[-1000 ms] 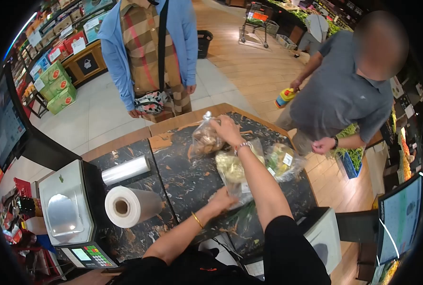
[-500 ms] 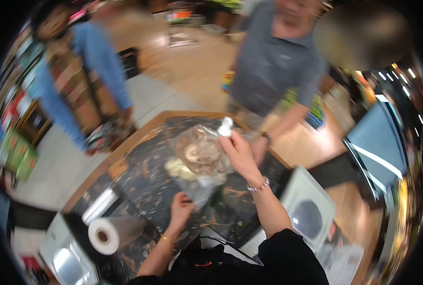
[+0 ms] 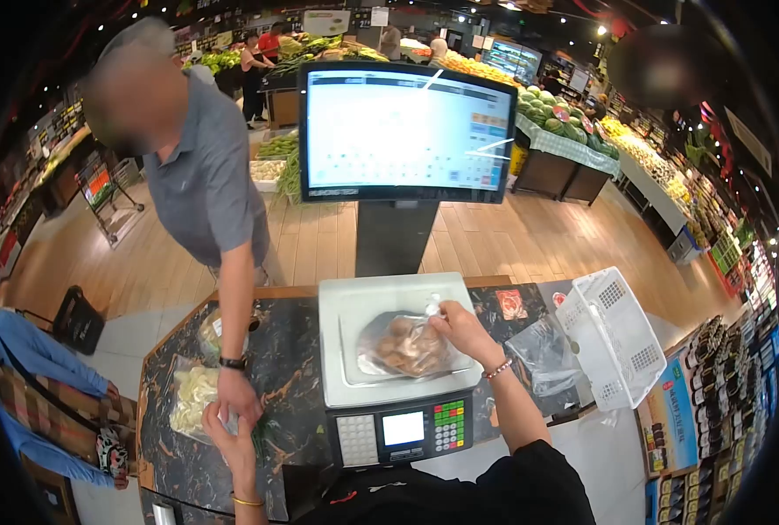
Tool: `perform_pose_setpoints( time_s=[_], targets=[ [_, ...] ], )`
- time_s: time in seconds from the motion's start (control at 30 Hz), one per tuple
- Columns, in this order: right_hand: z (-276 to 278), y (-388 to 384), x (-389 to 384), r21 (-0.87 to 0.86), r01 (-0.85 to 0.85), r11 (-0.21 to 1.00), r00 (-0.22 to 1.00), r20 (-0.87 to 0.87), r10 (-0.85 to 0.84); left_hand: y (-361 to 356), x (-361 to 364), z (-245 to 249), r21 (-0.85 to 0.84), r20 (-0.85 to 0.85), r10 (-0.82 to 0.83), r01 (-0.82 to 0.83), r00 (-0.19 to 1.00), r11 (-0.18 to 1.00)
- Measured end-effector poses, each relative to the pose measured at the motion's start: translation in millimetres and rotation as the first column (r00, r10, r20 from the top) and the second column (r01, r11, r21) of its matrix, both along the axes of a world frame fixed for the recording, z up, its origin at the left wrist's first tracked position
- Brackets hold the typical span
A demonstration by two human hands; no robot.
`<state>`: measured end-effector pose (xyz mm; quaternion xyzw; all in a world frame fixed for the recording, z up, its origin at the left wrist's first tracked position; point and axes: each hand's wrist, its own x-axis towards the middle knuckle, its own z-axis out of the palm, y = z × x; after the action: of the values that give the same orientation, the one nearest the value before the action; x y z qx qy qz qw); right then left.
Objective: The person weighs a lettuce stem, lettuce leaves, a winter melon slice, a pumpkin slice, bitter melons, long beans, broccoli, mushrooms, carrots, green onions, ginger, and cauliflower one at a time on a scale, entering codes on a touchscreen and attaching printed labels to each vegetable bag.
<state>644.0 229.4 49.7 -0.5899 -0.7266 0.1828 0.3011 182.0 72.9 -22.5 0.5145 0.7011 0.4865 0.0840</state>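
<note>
Here, the right hand pinches a mushroom bag on the scale; the left hand, fingers loosely open, touches a vegetable bag.

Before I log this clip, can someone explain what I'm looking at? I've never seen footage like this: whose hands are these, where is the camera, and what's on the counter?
There is no machine here. A person wears one camera on the head, looking forward and down, so the round, bent picture shows their own bare arms coming in from below. Their right hand pinches the top of a clear bag of brown produce, which lies on the pan of a weighing scale. A touchscreen stands behind the scale. Their left hand reaches to a bag of pale produce on the dark marble counter. Another person's hand, with a wristwatch, is at that bag too. To the right lie an empty clear bag and a white plastic basket.
</note>
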Motion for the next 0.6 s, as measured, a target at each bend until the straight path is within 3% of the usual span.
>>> perform_pose_setpoints(
  time_s=[0.1,0.2,0.27,0.33,0.43,0.6],
  targets=[
    [36.9,7.0,22.3,0.291,0.112,0.950,0.992,0.023,-0.124,7.6,42.5,25.5,0.042,-0.014,-0.004,0.004,1.000,0.999],
    [76.7,32.1,42.0,0.304,0.192,0.933,0.953,-0.284,-0.103,5.5,75.1,35.6,0.040,0.087,-0.047,0.044,0.995,0.998],
    [104.5,58.5,43.4,0.638,0.119,0.761,0.975,-0.222,0.034,2.2,83.7,31.7,0.027,0.013,-0.061,0.061,0.998,0.998],
    [130.4,86.9,47.8,0.780,0.032,0.625,0.999,-0.019,-0.028,-3.5,91.2,27.1,0.019,-0.007,-0.061,0.061,0.998,0.998],
    [153.3,115.2,43.1,0.800,0.008,0.600,0.991,0.075,-0.113,-12.4,103.6,27.7,0.012,0.054,-0.041,0.040,0.998,0.999],
    [143.0,140.4,44.3,0.794,0.007,0.607,0.973,0.135,-0.188,-31.3,116.7,28.9,-0.037,0.116,0.024,-0.020,0.993,0.999]
  ],
)
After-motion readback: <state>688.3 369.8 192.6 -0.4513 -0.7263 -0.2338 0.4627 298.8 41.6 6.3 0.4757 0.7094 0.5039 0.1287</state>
